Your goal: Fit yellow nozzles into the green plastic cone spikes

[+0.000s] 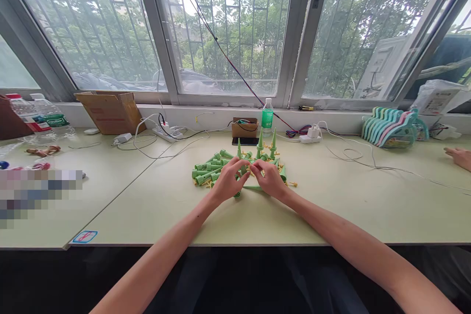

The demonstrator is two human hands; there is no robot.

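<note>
My left hand (228,181) and my right hand (271,180) meet over a pile of green plastic spikes (204,175), which look like plant watering spikes with yellow valves. Both are closed in a pinch, fingertips close together. Whatever sits between them is small and mostly covered by the fingers; a bit of yellow shows there. Several green cones stand point up behind my right hand, among them a tall spike (260,143). A small yellow valve (293,184) lies at the pile's right edge. Below my fingers, a green spike lies flat on the table, partly hidden.
Behind the pile are a small cardboard box (245,129), a dark phone (245,141) and a green-labelled bottle (267,117). Power strips (167,132) and white cables run along the wall. Turquoise hangers (392,127) stand right, near another person's hand (459,158). A carton (110,113) stands left.
</note>
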